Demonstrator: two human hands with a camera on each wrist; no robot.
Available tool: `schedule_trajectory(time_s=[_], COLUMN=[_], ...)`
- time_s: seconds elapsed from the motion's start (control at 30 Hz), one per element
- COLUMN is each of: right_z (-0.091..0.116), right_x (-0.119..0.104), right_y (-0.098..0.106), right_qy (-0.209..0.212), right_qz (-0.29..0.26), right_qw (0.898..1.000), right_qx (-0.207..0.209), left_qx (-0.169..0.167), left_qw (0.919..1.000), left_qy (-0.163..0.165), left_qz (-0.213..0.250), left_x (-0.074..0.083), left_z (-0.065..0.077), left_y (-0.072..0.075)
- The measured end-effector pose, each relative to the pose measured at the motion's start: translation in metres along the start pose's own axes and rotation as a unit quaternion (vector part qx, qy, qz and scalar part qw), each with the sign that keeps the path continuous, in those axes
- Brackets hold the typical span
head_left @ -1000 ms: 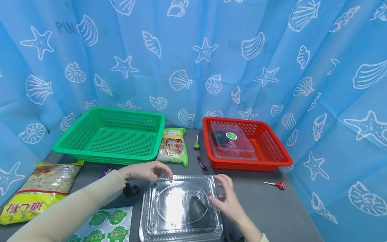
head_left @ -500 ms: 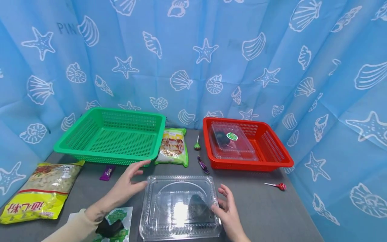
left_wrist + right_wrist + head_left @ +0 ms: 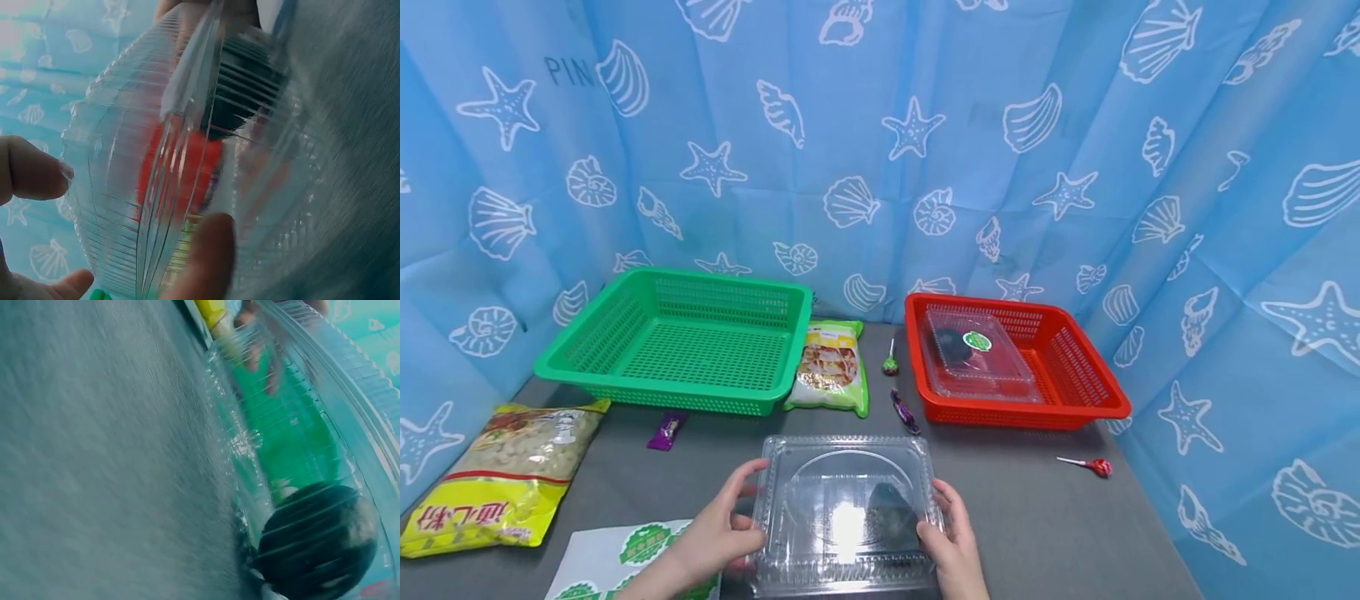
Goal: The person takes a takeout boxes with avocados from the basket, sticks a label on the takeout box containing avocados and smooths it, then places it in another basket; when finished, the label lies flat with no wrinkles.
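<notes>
A clear plastic clamshell box (image 3: 820, 533) lies on the grey table in the head view, its lid down. Inside at its right is a dark green, rounded avocado-like thing (image 3: 889, 512), also visible through the ribbed wall in the right wrist view. My left hand (image 3: 718, 533) is at the box's left side, fingertips and thumb spread along the edge. At the right edge, my right hand (image 3: 955, 542) has its thumb by the lid and its fingers bent loosely beside the wall. In the left wrist view, left fingers (image 3: 37, 172) stand near the rim.
Behind are a green basket (image 3: 673, 400) and a red basket (image 3: 1015, 414) with a labelled clear box (image 3: 992, 362). A pasta bag (image 3: 512, 475), another food bag (image 3: 827, 367), lollipops (image 3: 1093, 467) and wrapped sweets (image 3: 666, 431) lie around. A sticker sheet (image 3: 602, 554) is at front left.
My left hand has left the box's back edge, swung out leftward, and come down to its left side. The right hand has stayed by the right edge, shifting slightly forward. The box stays put.
</notes>
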State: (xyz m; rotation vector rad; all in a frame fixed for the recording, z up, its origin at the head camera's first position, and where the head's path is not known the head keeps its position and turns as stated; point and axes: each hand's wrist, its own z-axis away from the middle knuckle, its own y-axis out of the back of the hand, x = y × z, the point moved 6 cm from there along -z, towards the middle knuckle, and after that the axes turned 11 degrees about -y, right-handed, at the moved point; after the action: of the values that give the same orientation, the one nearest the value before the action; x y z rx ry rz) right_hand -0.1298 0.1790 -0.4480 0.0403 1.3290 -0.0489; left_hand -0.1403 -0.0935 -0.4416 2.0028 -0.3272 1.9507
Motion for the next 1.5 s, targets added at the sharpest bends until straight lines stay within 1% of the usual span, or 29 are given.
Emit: schedule_trajectory(time_s=[0.07,0.2,0.33,0.47,0.57,0.63,0.67,0.7,0.73,0.77,0.8,0.83,0.87,0.9,0.97,1.0,1.07,1.1,1.17,1.2,1.23,1.3,1.37,1.4,1.43,1.5], right_z=[-0.006,-0.022,-0.036,-0.046,-0.049,-0.048,-0.046,-0.044,-0.041,-0.037,-0.032,-0.027,-0.021,-0.015,-0.003,0.003,0.012,0.017,0.027,0.032,0.036,0.043,0.047,0.047,0.046,0.045], right_x=[-0.001,-0.002,-0.005,-0.007,-0.009,-0.011,-0.013,-0.016,-0.02,-0.024,-0.028,-0.033,-0.038,-0.043,-0.052,-0.056,-0.062,-0.065,-0.073,-0.078,-0.081,-0.088,-0.091,-0.091,-0.091,-0.09], right_y=[-0.003,-0.007,-0.008,-0.009,-0.009,-0.007,-0.005,-0.002,0.002,0.007,0.012,0.017,0.021,0.024,0.029,0.029,0.027,0.025,0.017,0.012,0.008,0.0,-0.004,-0.004,-0.004,-0.004], right_qy=[-0.011,-0.025,-0.02,-0.013,-0.008,0.004,0.017,0.037,0.061,0.093,0.132,0.176,0.221,0.267,0.347,0.378,0.428,0.45,0.48,0.493,0.505,0.523,0.529,0.532,0.532,0.528], right_qz=[0.007,0.03,0.045,0.056,0.062,0.068,0.069,0.069,0.066,0.055,0.044,0.032,0.017,-0.003,-0.03,-0.039,-0.052,-0.052,-0.033,-0.026,-0.02,-0.008,-0.007,-0.012,-0.015,-0.016], right_qw=[1.0,0.999,0.997,0.996,0.996,0.995,0.995,0.993,0.991,0.987,0.981,0.973,0.963,0.952,0.927,0.916,0.896,0.886,0.872,0.865,0.858,0.848,0.845,0.844,0.844,0.846], right_qx=[0.007,0.031,0.053,0.064,0.063,0.067,0.075,0.085,0.099,0.115,0.132,0.144,0.15,0.149,0.138,0.127,0.105,0.097,0.093,0.09,0.086,0.083,0.077,0.071,0.07,0.072], left_qx=[0.004,0.015,0.021,0.025,0.031,0.041,0.047,0.053,0.059,0.063,0.062,0.057,0.051,0.04,-0.001,-0.028,-0.078,-0.096,-0.118,-0.124,-0.129,-0.133,-0.131,-0.129,-0.126,-0.118], left_qw=[1.0,0.9996,0.9986,0.9977,0.9972,0.9966,0.9956,0.9926,0.9876,0.9787,0.9632,0.9422,0.9182,0.8952,0.8631,0.8527,0.8442,0.8423,0.8377,0.8367,0.8346,0.8259,0.8151,0.8121,0.8107,0.8133], left_qy=[0.0,0.014,0.026,0.023,0.021,0.02,0.016,0.005,-0.008,-0.029,-0.053,-0.068,-0.071,-0.066,-0.03,0.001,0.078,0.108,0.154,0.17,0.182,0.194,0.195,0.192,0.194,0.196], left_qz=[-0.008,-0.021,-0.04,-0.06,-0.065,-0.069,-0.08,-0.109,-0.145,-0.193,-0.256,-0.323,-0.386,-0.439,-0.504,-0.522,-0.525,-0.519,-0.51,-0.506,-0.504,-0.512,-0.529,-0.536,-0.538,-0.535], left_x=[0.002,0.002,0.0,-0.001,-0.002,-0.001,0.001,0.004,0.008,0.014,0.019,0.024,0.028,0.029,0.024,0.019,0.002,-0.006,-0.022,-0.029,-0.034,-0.042,-0.046,-0.048,-0.05,-0.052], left_z=[-0.007,-0.025,-0.043,-0.057,-0.061,-0.058,-0.055,-0.049,-0.043,-0.036,-0.028,-0.02,-0.011,-0.003,0.011,0.017,0.028,0.032,0.037,0.04,0.041,0.041,0.04,0.039,0.038,0.037], left_y=[0.003,0.013,0.021,0.026,0.028,0.032,0.035,0.04,0.047,0.055,0.063,0.071,0.079,0.086,0.096,0.099,0.104,0.104,0.105,0.105,0.106,0.108,0.112,0.114,0.117,0.12])
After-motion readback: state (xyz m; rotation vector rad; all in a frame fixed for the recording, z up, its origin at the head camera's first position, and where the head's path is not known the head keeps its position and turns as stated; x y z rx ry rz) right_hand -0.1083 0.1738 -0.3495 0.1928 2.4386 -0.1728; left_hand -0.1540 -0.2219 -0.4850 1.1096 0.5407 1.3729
